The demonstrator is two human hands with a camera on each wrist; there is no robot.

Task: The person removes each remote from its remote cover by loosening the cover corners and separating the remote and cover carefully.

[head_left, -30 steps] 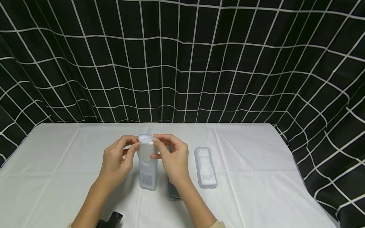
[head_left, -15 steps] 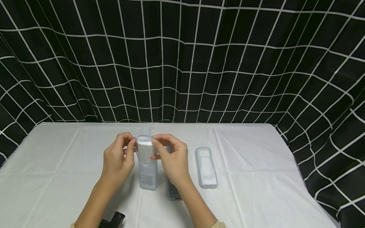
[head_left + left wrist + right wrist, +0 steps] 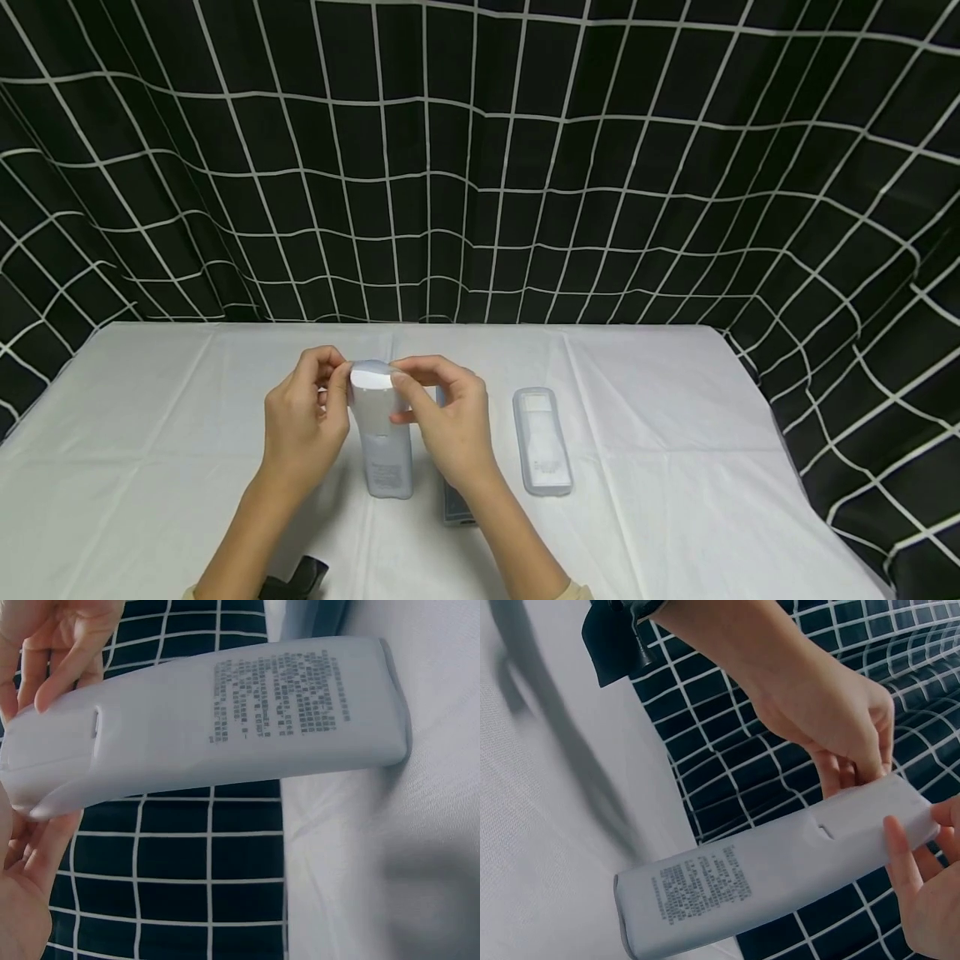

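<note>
A white remote control [image 3: 387,471] in a translucent cover stands nearly upright on its lower end, back side facing me. My left hand [image 3: 303,421] pinches the cover at the top left corner. With thumb and fingers, my right hand [image 3: 456,425] grips the upper right side. Printed text and the battery lid's notch show on the remote's back [image 3: 165,731] in the left wrist view. In the right wrist view, both the left hand [image 3: 832,724] and the right hand [image 3: 937,900] are at the remote's upper end [image 3: 870,814]. The front with its buttons is hidden.
Right of the hands lies another white remote [image 3: 543,442] in a translucent cover. A dark remote-like object [image 3: 457,504] is partly hidden under the right forearm. A black object [image 3: 303,579] shows beside the left forearm. White cloth [image 3: 652,400] covers the table; a black grid curtain [image 3: 480,167] hangs behind.
The remote's top has tilted slightly left and its white upper edge shows more. Both hands have shifted a little left with it, keeping their hold.
</note>
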